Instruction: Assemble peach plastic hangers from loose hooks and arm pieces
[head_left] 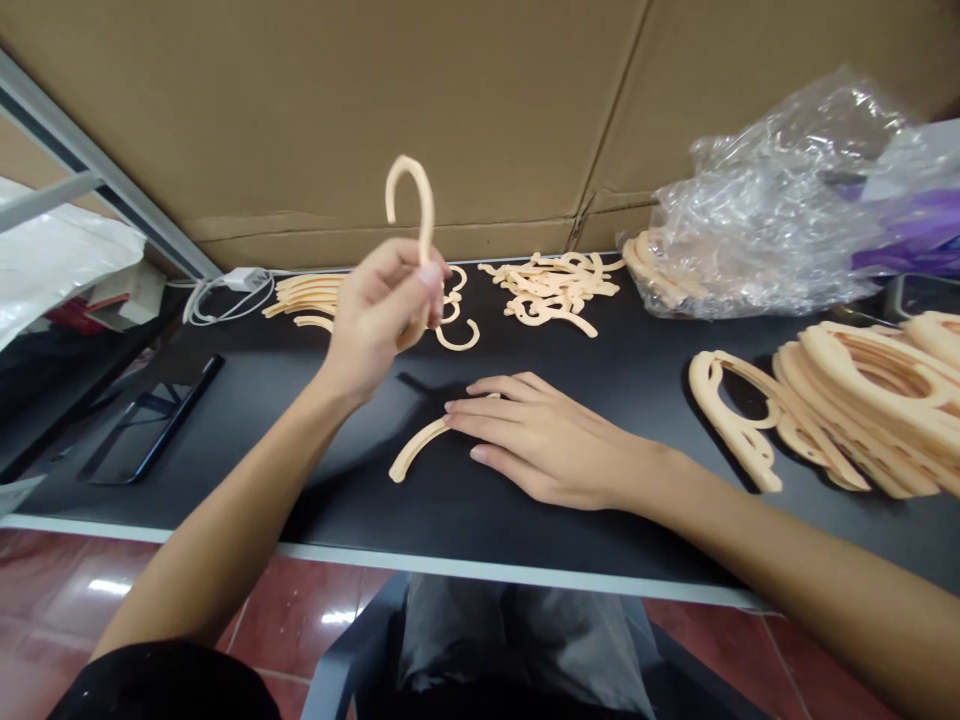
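My left hand [382,310] is raised above the table and pinches a cream plastic hanger hook [426,205] between thumb and fingers. The hook's curved end points upward; its lower part is mostly hidden by the hand. My right hand [544,440] lies palm down with fingers stretched out. Its fingertips rest over one end of a curved cream hanger arm [420,447] lying on the black tabletop [337,490]. Just behind the left hand lie a few loose hooks [459,335], partly covered by it.
Several curved arms [307,292] lie at the back left, beside a white charger cable [225,290]. A phone [154,420] lies at left. Small cream parts [559,285] are heaped at the back. Folding hangers [862,400] are stacked at right, before clear plastic bags [780,200]. Cardboard [405,80] stands behind.
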